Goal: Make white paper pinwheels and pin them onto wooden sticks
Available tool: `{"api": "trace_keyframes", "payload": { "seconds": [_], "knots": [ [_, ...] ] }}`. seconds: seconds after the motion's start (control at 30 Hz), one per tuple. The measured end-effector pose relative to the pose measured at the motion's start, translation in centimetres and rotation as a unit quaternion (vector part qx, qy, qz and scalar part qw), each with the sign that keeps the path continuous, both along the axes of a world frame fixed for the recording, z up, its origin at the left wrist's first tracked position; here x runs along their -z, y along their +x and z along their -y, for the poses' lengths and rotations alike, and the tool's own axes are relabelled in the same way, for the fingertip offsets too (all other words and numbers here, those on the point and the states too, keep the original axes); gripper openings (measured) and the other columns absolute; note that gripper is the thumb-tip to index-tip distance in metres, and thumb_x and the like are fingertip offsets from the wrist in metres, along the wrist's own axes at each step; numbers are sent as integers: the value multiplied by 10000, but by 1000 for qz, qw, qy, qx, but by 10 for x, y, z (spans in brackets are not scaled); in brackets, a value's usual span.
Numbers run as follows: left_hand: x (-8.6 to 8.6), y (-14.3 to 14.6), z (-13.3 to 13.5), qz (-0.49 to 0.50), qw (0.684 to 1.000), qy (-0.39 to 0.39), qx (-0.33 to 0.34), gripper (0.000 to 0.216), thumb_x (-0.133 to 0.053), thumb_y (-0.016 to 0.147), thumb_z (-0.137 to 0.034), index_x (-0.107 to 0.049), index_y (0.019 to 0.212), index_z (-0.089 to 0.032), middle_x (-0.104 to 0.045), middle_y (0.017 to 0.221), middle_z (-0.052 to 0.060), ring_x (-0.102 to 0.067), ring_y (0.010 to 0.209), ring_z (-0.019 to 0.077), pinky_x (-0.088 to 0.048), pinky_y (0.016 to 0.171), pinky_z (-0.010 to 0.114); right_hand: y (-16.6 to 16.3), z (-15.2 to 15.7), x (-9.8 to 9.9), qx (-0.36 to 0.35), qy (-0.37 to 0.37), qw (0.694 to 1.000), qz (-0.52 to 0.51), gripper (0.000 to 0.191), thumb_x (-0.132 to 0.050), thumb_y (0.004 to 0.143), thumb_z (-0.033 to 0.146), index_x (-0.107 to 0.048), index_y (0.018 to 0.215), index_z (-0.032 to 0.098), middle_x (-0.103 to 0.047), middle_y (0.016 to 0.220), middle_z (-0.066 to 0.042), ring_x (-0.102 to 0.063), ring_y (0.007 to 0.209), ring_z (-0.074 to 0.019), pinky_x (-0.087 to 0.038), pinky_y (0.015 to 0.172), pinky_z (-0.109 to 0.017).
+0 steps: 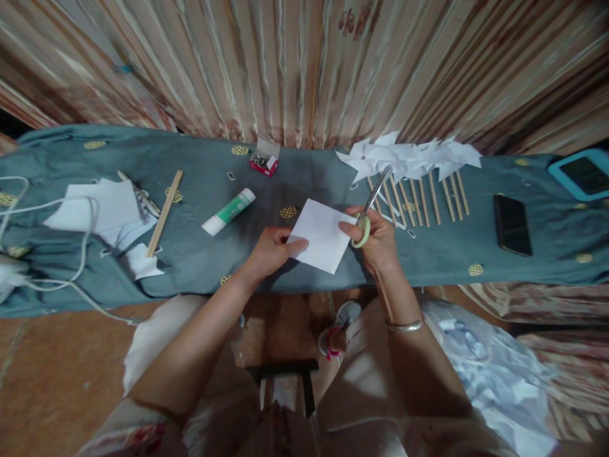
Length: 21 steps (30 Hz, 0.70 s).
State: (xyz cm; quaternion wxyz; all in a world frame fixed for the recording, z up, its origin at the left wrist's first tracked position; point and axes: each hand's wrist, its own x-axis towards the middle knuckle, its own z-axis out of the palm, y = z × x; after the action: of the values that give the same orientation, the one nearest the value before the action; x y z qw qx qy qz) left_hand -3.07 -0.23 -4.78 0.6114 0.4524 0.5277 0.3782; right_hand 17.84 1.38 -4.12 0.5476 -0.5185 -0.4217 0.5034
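Observation:
A white square of paper [321,235] is held level above the cloth-covered table, between both hands. My left hand [275,254] pinches its left corner, thumb on top. My right hand [375,238] grips the right corner between thumb and fingers. The same hand also carries scissors [375,195] with pale green handles, the blades pointing up and away from me. Beyond the blades lie several white paper pinwheels [413,158] on wooden sticks [421,202]. A green and white glue stick [229,211] rests left of the paper.
A small red box [264,164] of metal pins stands open at the back. Left are paper sheets [102,206], loose sticks [164,212] and a white cable [85,247]. On the right lie a black phone [512,225] and a blue-framed device [583,174]. A plastic bag [495,368] sits below.

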Motion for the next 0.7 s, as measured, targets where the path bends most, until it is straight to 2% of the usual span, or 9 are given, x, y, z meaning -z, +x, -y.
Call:
{"api": "trace_keyframes", "payload": {
  "seconds": [0.17, 0.4, 0.53, 0.63, 0.7],
  "knots": [
    [-13, -7, -2, -44, 998, 46, -1, 242, -718, 600, -372, -633, 494, -172, -511, 470, -43, -423, 506, 95, -312, 522, 237, 7, -2, -1, 45, -4, 999, -13, 455, -935, 458, 382, -696, 819, 241, -556, 589, 99, -481, 528, -83, -433, 549, -244],
    [-18, -18, -6, -28, 995, 62, -76, 134, -713, 617, -312, -709, 563, -189, -630, 562, 0, -504, 545, 122, -389, 576, 250, 11, -7, 3, 84, 5, 995, -47, 430, -923, 457, 314, -678, 801, 235, -594, 657, 85, -546, 610, -104, -464, 623, -263],
    [-14, -13, -3, 56, 984, 51, -160, 173, -739, 650, -341, -731, 639, -169, -682, 652, 29, -554, 579, 117, -430, 586, 239, 9, -11, 7, 133, 3, 987, -91, 411, -908, 460, 274, -650, 776, 231, -635, 700, 82, -577, 630, -98, -480, 662, -262],
    [-8, 6, 7, 132, 984, 26, -117, 346, -772, 659, -437, -759, 858, -154, -747, 867, 82, -666, 763, 177, -514, 697, 277, -1, -11, 8, 147, -12, 981, -124, 389, -899, 481, 272, -637, 764, 223, -656, 700, 77, -580, 605, -96, -478, 639, -262],
    [-4, 21, 16, 116, 990, 53, -62, 490, -841, 586, -395, -743, 1002, -155, -751, 1047, 107, -683, 964, 234, -526, 833, 313, -12, -9, 9, 134, -19, 980, -145, 391, -897, 486, 282, -632, 767, 225, -673, 702, 75, -584, 591, -103, -483, 628, -271]
  ]
}}
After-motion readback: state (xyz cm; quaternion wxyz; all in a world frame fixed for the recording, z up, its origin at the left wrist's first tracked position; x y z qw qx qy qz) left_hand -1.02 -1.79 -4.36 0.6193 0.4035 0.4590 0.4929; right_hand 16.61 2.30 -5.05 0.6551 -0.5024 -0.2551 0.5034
